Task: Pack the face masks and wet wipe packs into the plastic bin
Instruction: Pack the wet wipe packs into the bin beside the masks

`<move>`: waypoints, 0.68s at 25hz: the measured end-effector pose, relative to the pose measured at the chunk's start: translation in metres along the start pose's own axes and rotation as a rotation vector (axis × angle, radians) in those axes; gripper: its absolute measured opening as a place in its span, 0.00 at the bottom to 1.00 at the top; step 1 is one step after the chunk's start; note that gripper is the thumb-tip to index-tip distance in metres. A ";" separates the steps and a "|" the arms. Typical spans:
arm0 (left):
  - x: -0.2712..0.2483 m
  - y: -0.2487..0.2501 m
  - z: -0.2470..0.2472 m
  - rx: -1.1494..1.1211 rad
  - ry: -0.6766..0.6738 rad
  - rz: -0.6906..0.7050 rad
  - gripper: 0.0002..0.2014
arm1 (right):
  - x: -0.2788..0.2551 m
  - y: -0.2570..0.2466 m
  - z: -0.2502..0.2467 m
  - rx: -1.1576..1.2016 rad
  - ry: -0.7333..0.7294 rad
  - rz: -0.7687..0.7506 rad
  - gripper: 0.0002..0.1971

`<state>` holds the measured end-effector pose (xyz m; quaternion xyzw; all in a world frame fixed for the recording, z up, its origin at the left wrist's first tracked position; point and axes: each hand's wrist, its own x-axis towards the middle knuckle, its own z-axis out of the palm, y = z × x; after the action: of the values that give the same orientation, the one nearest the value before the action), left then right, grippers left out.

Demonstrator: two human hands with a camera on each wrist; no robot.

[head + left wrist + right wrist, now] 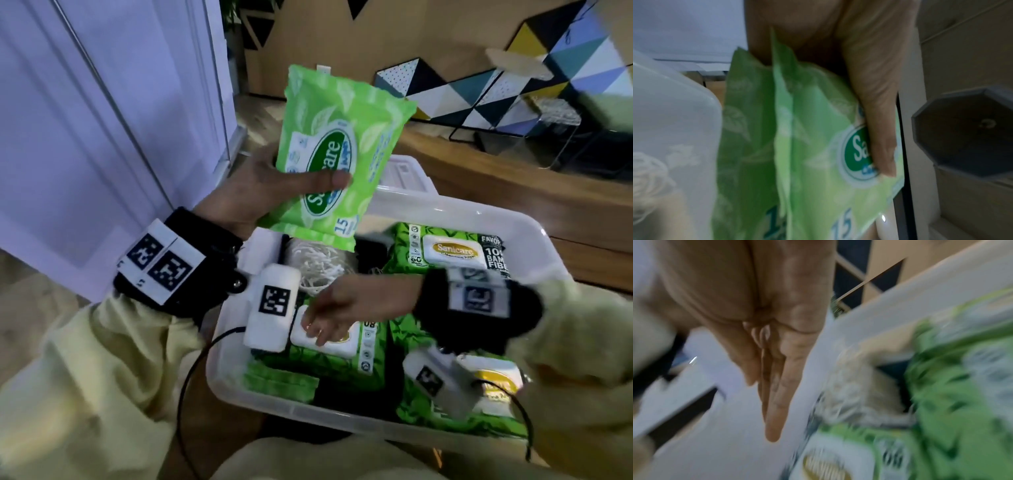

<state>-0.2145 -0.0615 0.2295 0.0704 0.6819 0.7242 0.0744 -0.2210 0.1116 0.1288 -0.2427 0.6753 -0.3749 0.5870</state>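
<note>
Left hand pinches light-green soft wet wipe pack(s), possibly 2 per the wrist view, long axis tilted upright, directly above the translucent plastic bin. Right hand, fingers straight, empty, hovers lower over the dark-green flip-lid wipe packs inside.

Plastic bin crowded: wipe packs, masks; little gap.
</note>
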 end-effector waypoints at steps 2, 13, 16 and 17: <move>-0.002 -0.004 0.005 0.081 -0.060 -0.045 0.19 | -0.059 -0.021 -0.028 0.238 0.176 -0.174 0.13; -0.002 -0.056 0.042 0.562 -0.397 -0.241 0.33 | -0.108 -0.034 -0.021 -0.337 0.533 -0.153 0.16; 0.005 -0.043 0.026 0.949 -0.549 -0.258 0.37 | -0.114 -0.027 -0.001 -0.479 0.488 -0.079 0.11; 0.012 -0.036 0.021 1.040 -0.547 -0.232 0.31 | -0.114 -0.022 0.005 -0.588 0.431 -0.011 0.11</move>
<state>-0.2211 -0.0368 0.1949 0.2065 0.9063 0.2382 0.2814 -0.1965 0.1846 0.2152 -0.3201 0.8610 -0.2106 0.3343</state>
